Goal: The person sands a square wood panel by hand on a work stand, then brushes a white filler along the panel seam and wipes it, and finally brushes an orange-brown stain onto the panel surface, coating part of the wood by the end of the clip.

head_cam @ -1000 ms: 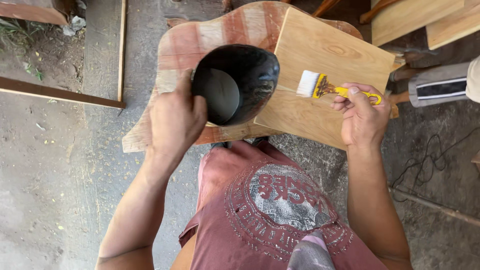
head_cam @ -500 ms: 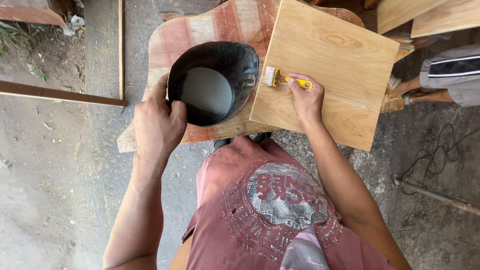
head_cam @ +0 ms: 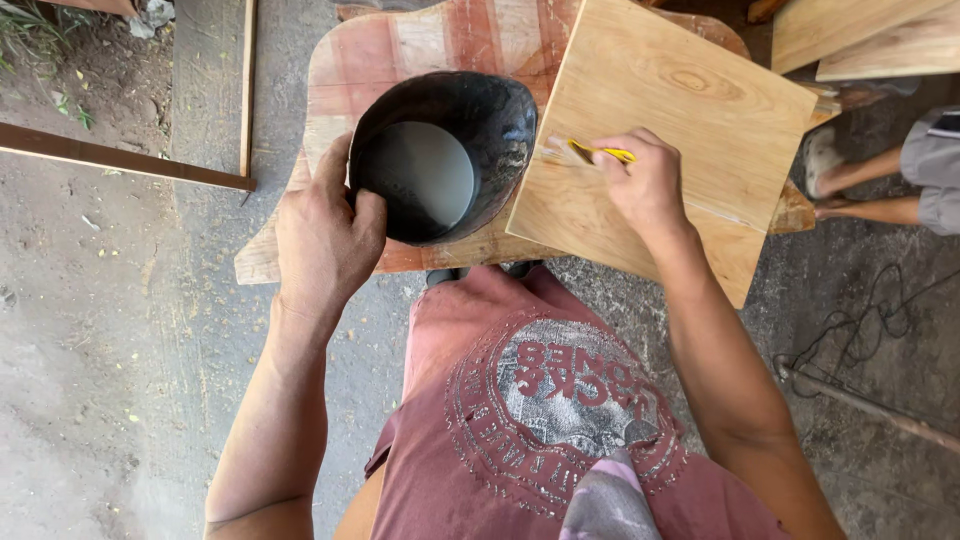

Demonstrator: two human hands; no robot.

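Gripping the rim of the round black bowl [head_cam: 445, 155] of pale grey liquid, my left hand [head_cam: 325, 235] holds it on the worn red-and-white wooden board [head_cam: 400, 50]. My right hand [head_cam: 645, 185] is closed around the yellow-handled paintbrush [head_cam: 590, 152], its bristles pressed to the left edge of the square light plywood panel [head_cam: 680, 100] lying just beside the bowl.
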